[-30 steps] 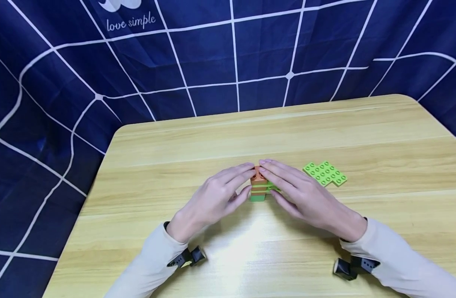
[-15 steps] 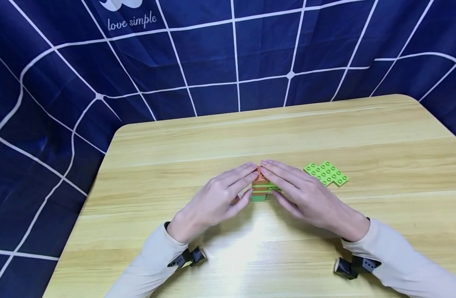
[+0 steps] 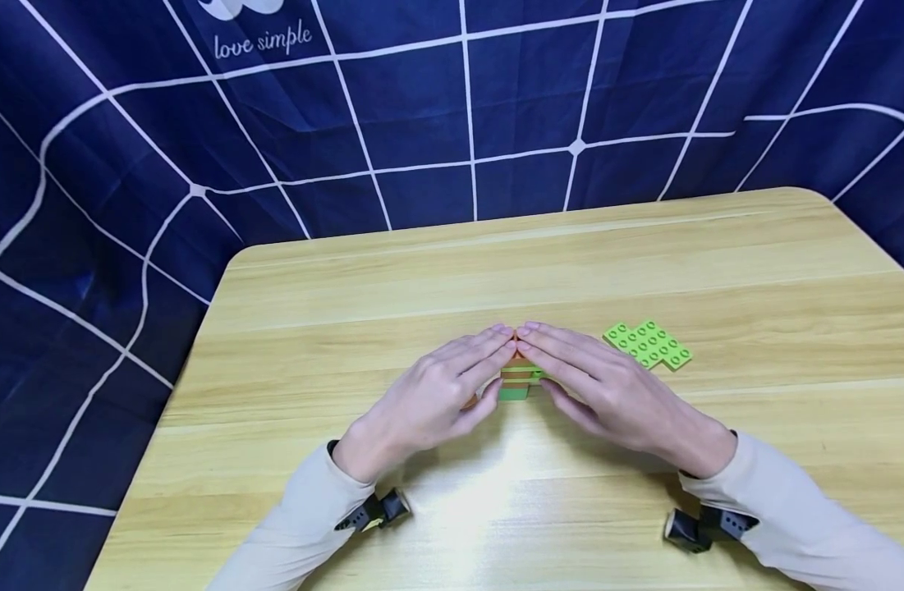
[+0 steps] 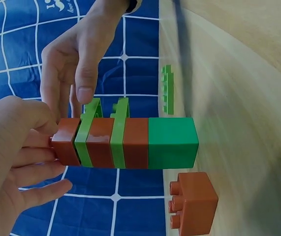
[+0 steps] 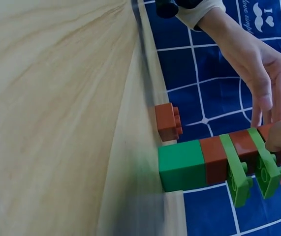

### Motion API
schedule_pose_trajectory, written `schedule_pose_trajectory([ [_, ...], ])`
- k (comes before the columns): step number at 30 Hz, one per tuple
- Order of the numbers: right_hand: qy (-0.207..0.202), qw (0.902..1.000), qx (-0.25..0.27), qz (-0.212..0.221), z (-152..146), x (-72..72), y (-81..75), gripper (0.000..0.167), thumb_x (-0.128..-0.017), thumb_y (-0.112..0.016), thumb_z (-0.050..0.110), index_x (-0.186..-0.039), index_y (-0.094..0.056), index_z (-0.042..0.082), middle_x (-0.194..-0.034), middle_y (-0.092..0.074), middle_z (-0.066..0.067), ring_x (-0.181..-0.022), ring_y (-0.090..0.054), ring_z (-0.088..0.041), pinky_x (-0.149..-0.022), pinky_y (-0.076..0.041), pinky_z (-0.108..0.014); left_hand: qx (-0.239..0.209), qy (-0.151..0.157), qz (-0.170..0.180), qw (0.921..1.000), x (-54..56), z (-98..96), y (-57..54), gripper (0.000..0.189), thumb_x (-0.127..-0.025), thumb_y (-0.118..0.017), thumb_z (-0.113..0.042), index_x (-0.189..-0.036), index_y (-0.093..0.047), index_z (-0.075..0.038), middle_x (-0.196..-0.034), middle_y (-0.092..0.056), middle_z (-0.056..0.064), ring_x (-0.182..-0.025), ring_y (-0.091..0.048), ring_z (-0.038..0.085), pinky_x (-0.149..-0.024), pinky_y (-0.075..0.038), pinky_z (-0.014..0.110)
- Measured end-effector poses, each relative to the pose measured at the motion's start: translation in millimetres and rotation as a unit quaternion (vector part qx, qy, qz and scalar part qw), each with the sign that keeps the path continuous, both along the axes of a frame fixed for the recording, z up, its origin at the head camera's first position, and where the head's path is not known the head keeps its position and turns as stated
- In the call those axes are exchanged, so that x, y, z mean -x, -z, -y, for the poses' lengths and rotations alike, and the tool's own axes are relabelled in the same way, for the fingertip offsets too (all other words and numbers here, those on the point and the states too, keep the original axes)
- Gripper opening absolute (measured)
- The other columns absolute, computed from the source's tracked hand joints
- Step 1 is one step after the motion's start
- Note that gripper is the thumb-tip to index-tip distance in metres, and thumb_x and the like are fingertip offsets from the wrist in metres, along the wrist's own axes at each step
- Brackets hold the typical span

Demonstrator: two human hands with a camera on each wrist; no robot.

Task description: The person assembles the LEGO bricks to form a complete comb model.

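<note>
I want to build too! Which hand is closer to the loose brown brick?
Left. The left hand is on the same side of the tower as the loose brown brick; the right hand is on the opposite side.

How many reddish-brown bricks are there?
4: the top brick, middle brick and lower brick in the stack, plus a loose brick on the table beside it. More may be hidden.

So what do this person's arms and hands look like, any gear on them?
The left hand and right hand are bare, no gloves or rings visible. Both arms wear long, plain, pale sleeves. Near each cuff sits a black strap with a boxy black camera; no cables show.
</note>
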State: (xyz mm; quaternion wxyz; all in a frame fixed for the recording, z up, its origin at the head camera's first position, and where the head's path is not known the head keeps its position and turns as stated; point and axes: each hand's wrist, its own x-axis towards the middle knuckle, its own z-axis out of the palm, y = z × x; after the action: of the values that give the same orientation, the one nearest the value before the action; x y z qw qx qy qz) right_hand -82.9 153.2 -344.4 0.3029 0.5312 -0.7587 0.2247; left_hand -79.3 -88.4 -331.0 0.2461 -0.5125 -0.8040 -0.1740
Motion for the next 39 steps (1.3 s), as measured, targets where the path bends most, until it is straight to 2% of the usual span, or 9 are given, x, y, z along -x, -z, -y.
schedule_pose_trajectory([
  [7,0.005,0.9996,-0.022,0.019,-2.2,-1.0,-1.8,0.041,-0.102,-0.040,0.019,-0.131,-0.054,-0.008,-0.136,-0.053,-0.021,-0.127,-0.051,-0.032,-0.115,-0.033,-0.032,0.022,-0.011,-0.007,0.9997,-0.9,0.3,1.2,0.041,-0.086,-0.065,-0.009,-0.124,-0.061,0.007,-0.129,-0.059,0.021,-0.125,-0.053,0.029,-0.113,-0.035,0.034],
  [13,0.007,0.9994,-0.026,0.021,-2.5,-1.7,-2.5,0.041,-0.102,-0.040,0.019,-0.131,-0.055,-0.007,-0.137,-0.053,-0.021,-0.126,-0.052,-0.032,-0.114,-0.034,-0.032,0.024,-0.009,-0.016,0.9995,0.0,0.1,1.8,0.041,-0.085,-0.065,-0.009,-0.122,-0.061,0.008,-0.127,-0.059,0.021,-0.124,-0.054,0.029,-0.114,-0.033,0.034],
  [28,-0.004,0.9999,-0.002,-0.015,-0.2,0.4,2.5,0.040,-0.102,-0.039,0.017,-0.124,-0.059,-0.010,-0.133,-0.055,-0.024,-0.124,-0.052,-0.035,-0.113,-0.036,-0.036,0.034,-0.012,-0.021,0.9991,1.6,-1.3,0.9,0.039,-0.085,-0.065,-0.011,-0.121,-0.063,0.006,-0.127,-0.060,0.021,-0.124,-0.054,0.028,-0.114,-0.033,0.034],
  [39,-0.006,0.9998,0.000,-0.017,-1.8,1.4,2.7,0.040,-0.103,-0.039,0.017,-0.125,-0.058,-0.010,-0.132,-0.055,-0.025,-0.128,-0.050,-0.032,-0.114,-0.036,-0.037,0.023,0.001,-0.022,0.9995,3.7,-3.2,-2.2,0.036,-0.085,-0.064,-0.010,-0.117,-0.065,0.006,-0.124,-0.061,0.020,-0.122,-0.056,0.029,-0.113,-0.035,0.033],
])
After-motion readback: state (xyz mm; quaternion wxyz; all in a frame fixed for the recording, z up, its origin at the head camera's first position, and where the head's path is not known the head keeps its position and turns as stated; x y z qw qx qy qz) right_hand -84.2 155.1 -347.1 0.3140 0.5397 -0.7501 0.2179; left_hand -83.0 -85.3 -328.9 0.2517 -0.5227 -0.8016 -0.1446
